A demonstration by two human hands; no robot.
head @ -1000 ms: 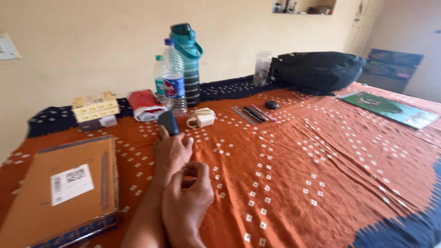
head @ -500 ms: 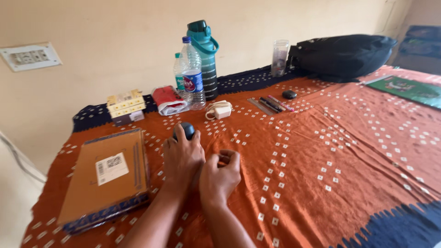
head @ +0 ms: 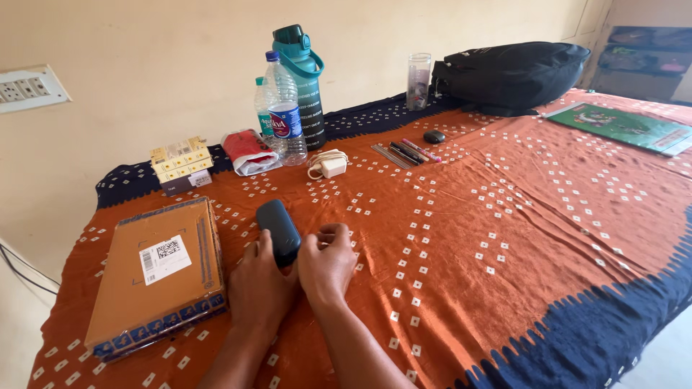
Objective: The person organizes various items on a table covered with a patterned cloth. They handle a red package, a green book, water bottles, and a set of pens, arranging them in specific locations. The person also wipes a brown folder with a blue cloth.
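A dark, rounded oblong case (head: 278, 229) lies on the orange cloth with white squares (head: 468, 238). My left hand (head: 258, 288) grips its near end from the left, thumb along its side. My right hand (head: 326, 264) rests just to the right of the case, fingers curled and touching its near right edge. Both forearms come in from the bottom of the view.
A brown cardboard parcel (head: 159, 272) lies at the left. Along the wall stand a yellow box (head: 179, 160), a red pouch (head: 245, 150), two water bottles (head: 283, 109), a teal jug (head: 301, 79), a white charger (head: 328, 165), pens (head: 405, 153), a clear jar (head: 418, 81), a black backpack (head: 513, 68). A green book (head: 626, 126) lies far right.
Both hands have drawn back toward me, pulling the dark case along the cloth, and it now lies flat and fully visible. The camera view shifted slightly.
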